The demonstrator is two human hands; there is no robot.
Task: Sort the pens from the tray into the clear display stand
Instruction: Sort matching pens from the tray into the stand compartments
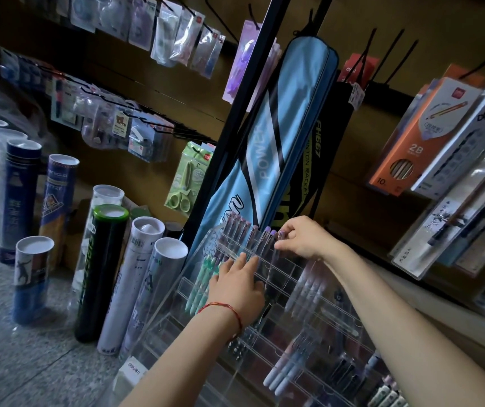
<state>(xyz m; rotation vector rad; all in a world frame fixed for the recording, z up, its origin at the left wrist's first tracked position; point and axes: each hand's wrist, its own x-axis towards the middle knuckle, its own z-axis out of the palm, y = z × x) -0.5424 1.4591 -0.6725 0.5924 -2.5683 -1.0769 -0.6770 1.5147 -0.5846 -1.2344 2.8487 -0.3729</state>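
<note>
Right hand (303, 239) pinches a pen (276, 255) at the top row of the stand (317, 327). Left hand (235, 286) lies flat, fingers straight, touching the stand's front; a racket bag (288, 127) hangs just behind.

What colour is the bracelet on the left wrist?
Red, a thin cord bracelet, head view.

Tubes (112, 268) stand left of the display stand (303, 292); racket bag (276, 136) hangs behind it.

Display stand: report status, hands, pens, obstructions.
Right hand pinches a pen at the top row of the clear display stand. Left hand flat, fingers straight against the stand's front. Blue racket bag hangs close behind the top row.
</note>
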